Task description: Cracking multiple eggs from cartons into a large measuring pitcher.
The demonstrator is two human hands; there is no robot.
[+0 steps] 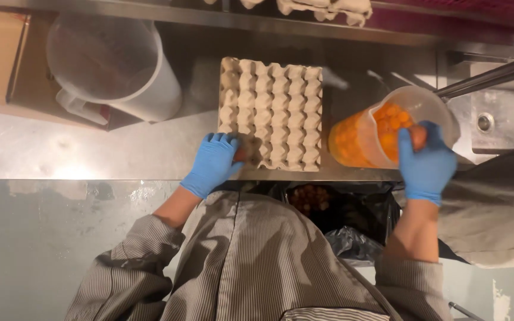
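Left hand (212,161) pinches the last egg (240,154) off the egg tray (275,113); right hand (426,160) grips an egg (419,138) at the yolk jug (382,128) beside the tray: crack low, over the rim.

- Brown egg (240,156) at egg tray (281,107) near-left corner: mostly hidden by left hand (212,163).
- Egg (419,137) right of tray: largely covered by right hand (426,163).
- Cartons (322,8) beyond tray: cut by top edge.
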